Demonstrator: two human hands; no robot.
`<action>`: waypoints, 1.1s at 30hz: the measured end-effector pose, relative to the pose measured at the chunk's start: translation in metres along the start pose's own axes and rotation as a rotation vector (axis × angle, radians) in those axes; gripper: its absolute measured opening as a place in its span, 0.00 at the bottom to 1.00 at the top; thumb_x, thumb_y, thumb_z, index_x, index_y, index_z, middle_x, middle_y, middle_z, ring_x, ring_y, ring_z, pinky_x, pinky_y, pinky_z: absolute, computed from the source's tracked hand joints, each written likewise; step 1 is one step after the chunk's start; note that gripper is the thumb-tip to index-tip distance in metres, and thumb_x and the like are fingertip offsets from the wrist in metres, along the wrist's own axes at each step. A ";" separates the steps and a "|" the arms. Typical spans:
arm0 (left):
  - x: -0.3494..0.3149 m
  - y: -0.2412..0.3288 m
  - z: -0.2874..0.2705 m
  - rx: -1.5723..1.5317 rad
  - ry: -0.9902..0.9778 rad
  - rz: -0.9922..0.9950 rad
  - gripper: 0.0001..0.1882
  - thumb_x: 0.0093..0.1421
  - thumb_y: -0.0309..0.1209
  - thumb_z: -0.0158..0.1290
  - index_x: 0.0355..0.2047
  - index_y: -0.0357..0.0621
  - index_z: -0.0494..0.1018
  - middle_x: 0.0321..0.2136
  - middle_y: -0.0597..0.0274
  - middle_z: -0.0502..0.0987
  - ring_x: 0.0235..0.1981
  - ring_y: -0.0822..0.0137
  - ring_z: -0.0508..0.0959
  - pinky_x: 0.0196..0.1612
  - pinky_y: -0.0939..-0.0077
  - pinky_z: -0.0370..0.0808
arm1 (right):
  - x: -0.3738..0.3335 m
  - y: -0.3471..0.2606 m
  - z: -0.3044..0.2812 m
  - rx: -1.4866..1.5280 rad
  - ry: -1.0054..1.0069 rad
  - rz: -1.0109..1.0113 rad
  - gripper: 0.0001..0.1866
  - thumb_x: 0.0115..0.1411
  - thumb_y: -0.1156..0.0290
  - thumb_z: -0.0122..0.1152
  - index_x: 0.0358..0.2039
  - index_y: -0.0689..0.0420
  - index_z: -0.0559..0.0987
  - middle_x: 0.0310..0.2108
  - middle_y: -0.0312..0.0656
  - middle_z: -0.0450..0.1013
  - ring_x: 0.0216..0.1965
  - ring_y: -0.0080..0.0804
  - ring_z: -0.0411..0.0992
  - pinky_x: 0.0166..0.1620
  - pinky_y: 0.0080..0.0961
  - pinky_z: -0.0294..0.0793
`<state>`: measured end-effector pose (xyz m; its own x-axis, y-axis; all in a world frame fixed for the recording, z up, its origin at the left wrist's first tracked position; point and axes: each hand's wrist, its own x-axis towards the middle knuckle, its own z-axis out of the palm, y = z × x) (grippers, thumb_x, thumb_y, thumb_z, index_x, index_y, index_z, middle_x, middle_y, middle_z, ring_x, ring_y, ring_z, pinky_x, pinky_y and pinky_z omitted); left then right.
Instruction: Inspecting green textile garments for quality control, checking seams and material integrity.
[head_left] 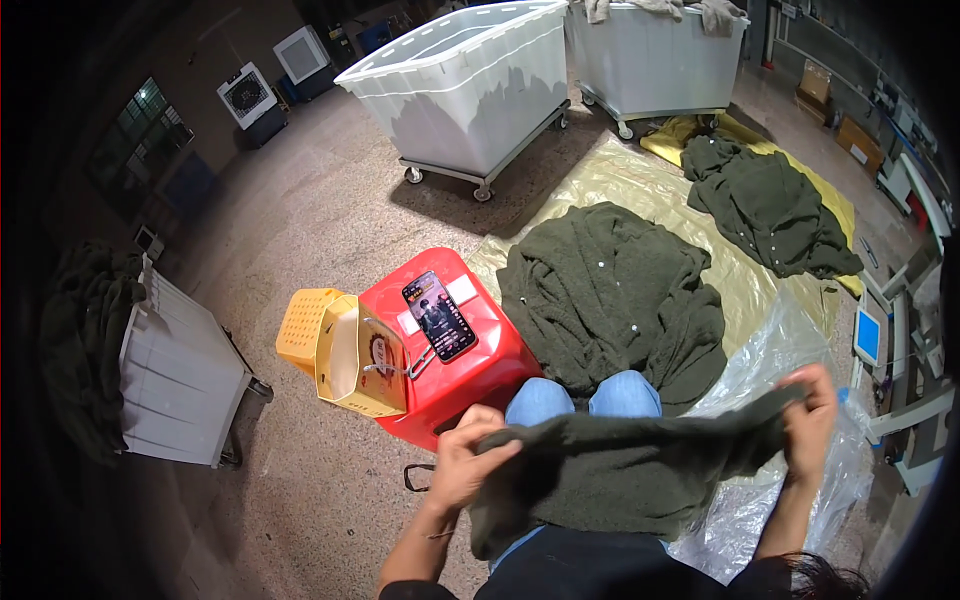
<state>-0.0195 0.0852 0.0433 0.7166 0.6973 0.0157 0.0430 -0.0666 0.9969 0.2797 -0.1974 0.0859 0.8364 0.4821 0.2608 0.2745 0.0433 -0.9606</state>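
Observation:
A dark green knitted garment (620, 470) is stretched across my lap, over my blue-jeaned knees (585, 397). My left hand (465, 465) grips its left edge, fingers closed on the fabric. My right hand (810, 415) pinches the right end, raised a little higher. A pile of the same green garments with white buttons (610, 300) lies on the floor just beyond my knees, on a yellowish plastic sheet (620, 180).
A red plastic stool (480, 365) at my left carries a phone (438, 315) with a lit screen. A yellow basket and an open carton (345, 355) lean beside it. Two white wheeled bins (470, 90) stand at the back, another green pile (765, 205) far right, a white cart (180, 380) left.

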 end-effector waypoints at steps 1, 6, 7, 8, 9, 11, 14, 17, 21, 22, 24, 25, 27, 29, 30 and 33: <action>0.004 0.015 0.015 -0.026 -0.047 -0.019 0.05 0.49 0.20 0.61 0.27 0.32 0.76 0.33 0.63 0.70 0.37 0.72 0.70 0.43 0.78 0.66 | -0.012 -0.016 0.029 0.023 -0.205 -0.022 0.10 0.48 0.83 0.55 0.32 0.58 0.76 0.30 0.38 0.74 0.31 0.25 0.72 0.36 0.22 0.72; 0.013 0.034 0.084 -0.505 -0.295 -0.335 0.10 0.56 0.26 0.61 0.36 0.35 0.76 0.29 0.70 0.77 0.27 0.84 0.73 0.30 0.89 0.70 | -0.050 -0.048 0.147 0.565 -1.482 -0.244 0.15 0.54 0.85 0.53 0.43 0.63 0.76 0.44 0.47 0.74 0.43 0.41 0.75 0.47 0.30 0.74; 0.014 0.025 0.089 -0.471 -0.297 -0.350 0.09 0.56 0.25 0.61 0.36 0.36 0.76 0.29 0.71 0.77 0.27 0.85 0.73 0.30 0.89 0.70 | -0.067 -0.036 0.158 0.528 -1.416 -0.343 0.16 0.52 0.85 0.53 0.42 0.63 0.76 0.42 0.46 0.74 0.41 0.42 0.75 0.45 0.31 0.75; 0.013 0.009 0.088 -0.439 -0.282 -0.366 0.09 0.56 0.25 0.61 0.36 0.36 0.76 0.28 0.72 0.77 0.27 0.85 0.72 0.29 0.90 0.70 | -0.078 -0.023 0.168 0.497 -1.362 -0.436 0.16 0.50 0.86 0.53 0.42 0.63 0.76 0.40 0.46 0.73 0.39 0.43 0.74 0.43 0.31 0.75; 0.011 -0.006 0.084 -0.308 -0.227 -0.323 0.09 0.54 0.24 0.61 0.37 0.38 0.77 0.26 0.73 0.76 0.25 0.86 0.70 0.27 0.90 0.67 | -0.084 -0.012 0.175 0.353 -1.184 -0.546 0.18 0.48 0.85 0.54 0.42 0.62 0.75 0.38 0.45 0.73 0.39 0.42 0.74 0.41 0.31 0.75; 0.002 -0.045 0.071 -0.097 -0.138 -0.255 0.10 0.54 0.22 0.61 0.37 0.41 0.78 0.23 0.77 0.73 0.24 0.88 0.67 0.25 0.92 0.61 | -0.088 0.014 0.183 0.131 -0.923 -0.615 0.18 0.43 0.82 0.56 0.38 0.61 0.76 0.34 0.43 0.72 0.38 0.41 0.74 0.38 0.30 0.76; -0.012 -0.046 0.063 -0.272 0.001 -0.265 0.08 0.54 0.22 0.58 0.36 0.38 0.79 0.23 0.78 0.72 0.21 0.88 0.64 0.23 0.91 0.57 | -0.072 0.030 0.181 0.041 -0.672 -0.378 0.16 0.43 0.84 0.57 0.35 0.60 0.76 0.46 0.48 0.70 0.42 0.45 0.74 0.41 0.32 0.76; -0.011 -0.036 0.061 -0.182 -0.014 -0.220 0.10 0.53 0.18 0.53 0.35 0.39 0.80 0.21 0.79 0.71 0.20 0.88 0.63 0.22 0.91 0.57 | -0.059 0.034 0.173 0.006 -0.678 -0.175 0.13 0.45 0.85 0.55 0.34 0.61 0.75 0.54 0.52 0.67 0.52 0.48 0.71 0.48 0.33 0.73; -0.013 -0.043 0.072 -0.068 0.051 -0.137 0.09 0.52 0.20 0.55 0.34 0.39 0.80 0.19 0.79 0.71 0.19 0.87 0.63 0.22 0.89 0.59 | -0.052 0.045 0.164 -0.087 -0.858 -0.141 0.14 0.48 0.80 0.59 0.38 0.59 0.74 0.41 0.48 0.74 0.40 0.48 0.74 0.39 0.33 0.75; -0.016 -0.050 0.074 -0.066 0.052 -0.139 0.09 0.52 0.20 0.55 0.34 0.39 0.80 0.19 0.79 0.71 0.19 0.87 0.63 0.22 0.89 0.59 | -0.052 0.045 0.163 -0.117 -0.885 -0.179 0.14 0.49 0.80 0.59 0.39 0.59 0.73 0.38 0.47 0.74 0.38 0.48 0.74 0.37 0.34 0.75; -0.017 -0.065 0.078 0.088 0.199 -0.048 0.10 0.51 0.21 0.56 0.35 0.39 0.80 0.18 0.78 0.70 0.19 0.87 0.63 0.22 0.90 0.59 | -0.061 0.049 0.167 -0.171 -0.897 -0.290 0.16 0.49 0.79 0.59 0.41 0.59 0.71 0.33 0.47 0.73 0.33 0.50 0.73 0.30 0.38 0.73; -0.013 -0.067 0.083 0.035 0.262 -0.044 0.08 0.50 0.21 0.58 0.32 0.37 0.79 0.18 0.79 0.70 0.19 0.87 0.63 0.22 0.89 0.59 | -0.065 0.052 0.169 -0.185 -0.896 -0.282 0.17 0.49 0.79 0.59 0.41 0.59 0.71 0.33 0.47 0.73 0.32 0.50 0.73 0.29 0.38 0.73; -0.011 -0.070 0.085 -0.034 0.280 -0.109 0.07 0.49 0.20 0.58 0.30 0.37 0.78 0.19 0.79 0.70 0.20 0.87 0.63 0.23 0.90 0.59 | -0.070 0.055 0.170 -0.194 -0.873 -0.251 0.17 0.47 0.80 0.60 0.40 0.59 0.72 0.32 0.47 0.72 0.30 0.50 0.73 0.28 0.37 0.73; -0.004 -0.074 0.083 0.016 0.357 -0.181 0.02 0.49 0.20 0.58 0.24 0.37 0.76 0.18 0.79 0.68 0.20 0.86 0.62 0.24 0.89 0.59 | -0.071 0.055 0.172 -0.193 -0.818 -0.294 0.17 0.46 0.81 0.61 0.39 0.59 0.73 0.32 0.46 0.72 0.29 0.48 0.73 0.28 0.36 0.73; 0.000 -0.078 0.078 0.013 0.365 -0.263 0.02 0.52 0.20 0.54 0.26 0.37 0.76 0.20 0.77 0.69 0.21 0.84 0.65 0.24 0.87 0.62 | -0.075 0.055 0.171 -0.196 -0.762 -0.335 0.17 0.44 0.81 0.62 0.38 0.60 0.75 0.32 0.45 0.72 0.28 0.47 0.73 0.28 0.34 0.73; 0.015 -0.076 0.060 -0.497 0.295 -0.404 0.05 0.54 0.18 0.52 0.31 0.37 0.75 0.25 0.70 0.75 0.23 0.79 0.71 0.28 0.84 0.69 | -0.085 0.047 0.171 -0.207 -0.593 -0.452 0.19 0.41 0.83 0.62 0.38 0.57 0.80 0.32 0.41 0.72 0.28 0.36 0.73 0.28 0.28 0.74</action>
<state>0.0298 0.0572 -0.0364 0.4897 0.7678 -0.4131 -0.1076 0.5234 0.8452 0.1407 -0.0870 0.0026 0.2444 0.8470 0.4720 0.6608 0.2107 -0.7203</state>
